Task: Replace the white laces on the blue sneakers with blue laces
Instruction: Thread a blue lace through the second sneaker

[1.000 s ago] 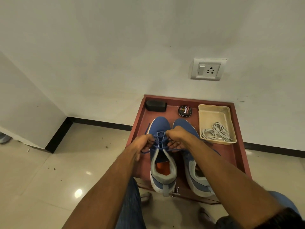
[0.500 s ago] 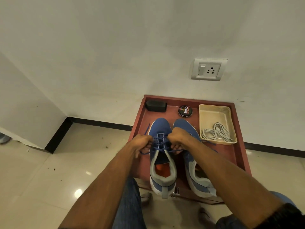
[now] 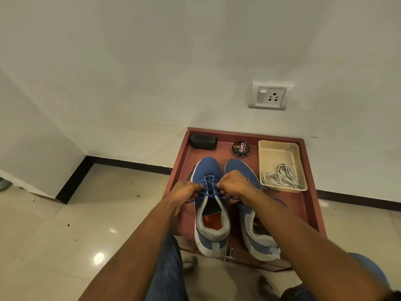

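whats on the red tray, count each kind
sneakers: 2
blue laces: 2, one held by the left hand and right hand on the left sneaker, one by the right sneaker
white laces: 1 bundle
beige tray: 1
polish tin: 1
black block: 1
total: 8, on the red tray

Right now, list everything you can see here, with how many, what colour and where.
blue fabric sneakers: two, blue with grey collars, side by side on the tray.
blue lace: one in grip, blue, threaded across the left sneaker.
white laces: a loose bundle, white, inside the cream bin.
cream plastic bin: one, cream, tray's far right corner.
round polish tin: one, black, behind the sneakers.
black block: one, black, tray's far left corner.
red wooden tray: one, red-brown, against the wall.
wall socket: one, white, above the tray.
left hand: pinches the lace.
right hand: pinches the lace.
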